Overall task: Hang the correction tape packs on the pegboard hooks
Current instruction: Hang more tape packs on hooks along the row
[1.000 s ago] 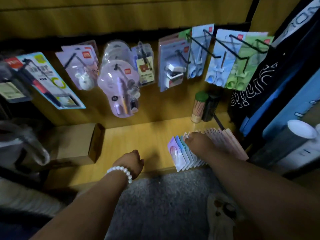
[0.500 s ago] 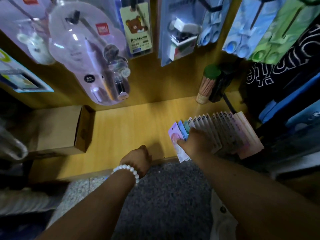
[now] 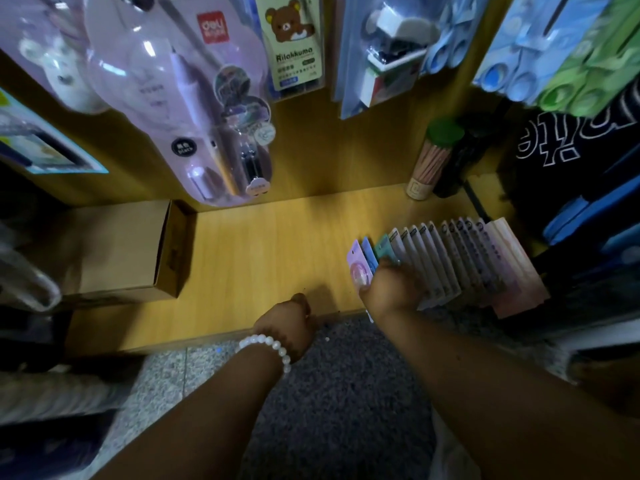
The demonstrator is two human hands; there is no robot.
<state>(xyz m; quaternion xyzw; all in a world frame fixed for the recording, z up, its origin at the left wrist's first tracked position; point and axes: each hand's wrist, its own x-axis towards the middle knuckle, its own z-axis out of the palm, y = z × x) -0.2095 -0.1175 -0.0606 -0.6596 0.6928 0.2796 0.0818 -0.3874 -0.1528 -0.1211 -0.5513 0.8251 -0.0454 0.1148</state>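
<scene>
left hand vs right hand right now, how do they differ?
The right hand grips the fanned row of packs at its near end; the left hand holds nothing, fingers curled at the shelf edge. The left wrist wears a bead bracelet; the right is bare. Both are low at the shelf front.

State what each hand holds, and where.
Right hand grips the fanned row of flat correction tape packs at its left end; left hand, curled, holds nothing visible.

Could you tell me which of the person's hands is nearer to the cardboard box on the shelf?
The left. The left hand rests at the shelf's front edge, apart from the cardboard box. The right hand is farther off, gripping the fanned correction tape packs.
</scene>
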